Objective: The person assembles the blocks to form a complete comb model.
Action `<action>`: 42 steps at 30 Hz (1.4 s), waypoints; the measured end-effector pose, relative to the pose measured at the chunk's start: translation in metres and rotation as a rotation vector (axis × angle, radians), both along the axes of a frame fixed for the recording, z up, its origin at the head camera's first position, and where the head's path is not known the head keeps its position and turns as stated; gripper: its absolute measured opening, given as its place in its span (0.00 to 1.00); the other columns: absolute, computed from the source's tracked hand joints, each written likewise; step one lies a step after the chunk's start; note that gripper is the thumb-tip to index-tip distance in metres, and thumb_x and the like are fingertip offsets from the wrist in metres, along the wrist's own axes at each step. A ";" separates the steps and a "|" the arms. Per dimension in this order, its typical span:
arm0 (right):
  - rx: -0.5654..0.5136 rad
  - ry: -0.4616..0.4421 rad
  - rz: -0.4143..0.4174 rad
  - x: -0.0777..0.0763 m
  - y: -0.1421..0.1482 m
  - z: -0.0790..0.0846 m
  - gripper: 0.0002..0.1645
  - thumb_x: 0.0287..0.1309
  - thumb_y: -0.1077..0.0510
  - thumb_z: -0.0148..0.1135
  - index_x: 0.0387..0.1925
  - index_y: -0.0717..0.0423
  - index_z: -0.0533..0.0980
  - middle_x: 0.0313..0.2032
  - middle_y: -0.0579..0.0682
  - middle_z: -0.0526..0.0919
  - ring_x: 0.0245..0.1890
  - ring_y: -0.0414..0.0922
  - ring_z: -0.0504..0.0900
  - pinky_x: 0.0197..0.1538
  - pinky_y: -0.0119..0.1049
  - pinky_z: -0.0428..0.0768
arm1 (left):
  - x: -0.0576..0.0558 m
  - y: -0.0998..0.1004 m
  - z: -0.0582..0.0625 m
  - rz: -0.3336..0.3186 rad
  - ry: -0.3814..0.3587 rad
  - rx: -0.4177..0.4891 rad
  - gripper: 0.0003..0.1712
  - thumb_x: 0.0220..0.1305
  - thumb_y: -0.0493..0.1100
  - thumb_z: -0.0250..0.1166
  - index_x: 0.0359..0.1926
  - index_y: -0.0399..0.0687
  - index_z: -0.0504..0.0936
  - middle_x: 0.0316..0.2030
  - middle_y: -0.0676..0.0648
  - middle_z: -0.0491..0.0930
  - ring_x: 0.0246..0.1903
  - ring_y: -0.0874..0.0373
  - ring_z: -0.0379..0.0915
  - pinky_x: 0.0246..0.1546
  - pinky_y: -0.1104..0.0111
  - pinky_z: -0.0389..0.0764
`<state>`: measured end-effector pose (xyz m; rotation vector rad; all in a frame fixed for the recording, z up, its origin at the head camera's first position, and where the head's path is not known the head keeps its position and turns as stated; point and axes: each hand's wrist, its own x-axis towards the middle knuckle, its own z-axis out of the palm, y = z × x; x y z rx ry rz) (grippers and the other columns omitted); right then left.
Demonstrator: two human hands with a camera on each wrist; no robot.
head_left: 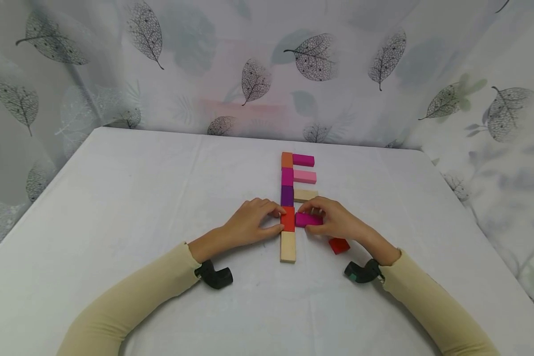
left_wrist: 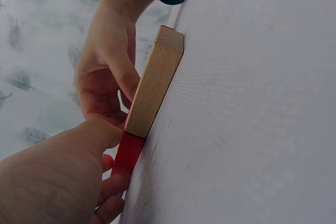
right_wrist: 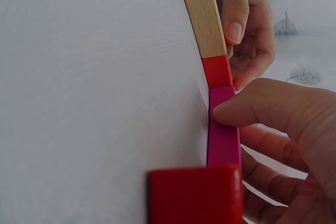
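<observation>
In the head view my left hand [head_left: 253, 222] holds an orange-red block [head_left: 288, 219] in an upright column of blocks, thumb and fingers at its ends. My right hand [head_left: 335, 217] pinches a magenta block [head_left: 308, 220] lying crosswise, its left end beside the orange-red one. The right wrist view shows the thumb on that magenta block's near side [right_wrist: 223, 135]. Below the orange-red block lies a plain wooden block [head_left: 288, 247]; above it come a purple block [head_left: 287, 196], a magenta one [head_left: 287, 176] and an orange one [head_left: 287, 159].
Right of the column stick out a magenta block [head_left: 303, 160], a pink block [head_left: 304, 176] and a wooden block [head_left: 305, 195]. A loose red block [head_left: 339, 245] lies tilted beneath the right wrist. The white-covered table [head_left: 160, 198] meets a leaf-patterned cloth [head_left: 182, 74] behind.
</observation>
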<state>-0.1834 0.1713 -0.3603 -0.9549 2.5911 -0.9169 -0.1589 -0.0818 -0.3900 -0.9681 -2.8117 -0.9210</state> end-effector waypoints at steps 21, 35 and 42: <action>-0.044 0.059 0.024 -0.003 0.002 -0.007 0.26 0.49 0.62 0.72 0.52 0.60 0.76 0.45 0.52 0.79 0.43 0.46 0.75 0.47 0.39 0.78 | -0.001 0.001 -0.002 -0.005 0.007 0.007 0.19 0.62 0.50 0.66 0.52 0.49 0.79 0.44 0.52 0.81 0.47 0.58 0.74 0.52 0.58 0.71; -0.024 0.023 0.015 -0.004 0.002 -0.006 0.26 0.51 0.62 0.72 0.53 0.60 0.76 0.47 0.54 0.79 0.45 0.48 0.75 0.52 0.46 0.78 | 0.001 0.001 0.001 -0.007 0.003 0.015 0.19 0.63 0.50 0.66 0.52 0.49 0.79 0.43 0.51 0.81 0.47 0.57 0.74 0.51 0.58 0.71; -0.009 -0.002 0.011 -0.003 0.003 -0.003 0.27 0.51 0.61 0.72 0.54 0.61 0.75 0.48 0.55 0.78 0.48 0.50 0.75 0.54 0.51 0.77 | 0.000 0.000 0.000 -0.006 0.001 0.016 0.20 0.62 0.50 0.66 0.53 0.49 0.79 0.44 0.51 0.81 0.48 0.57 0.74 0.52 0.58 0.71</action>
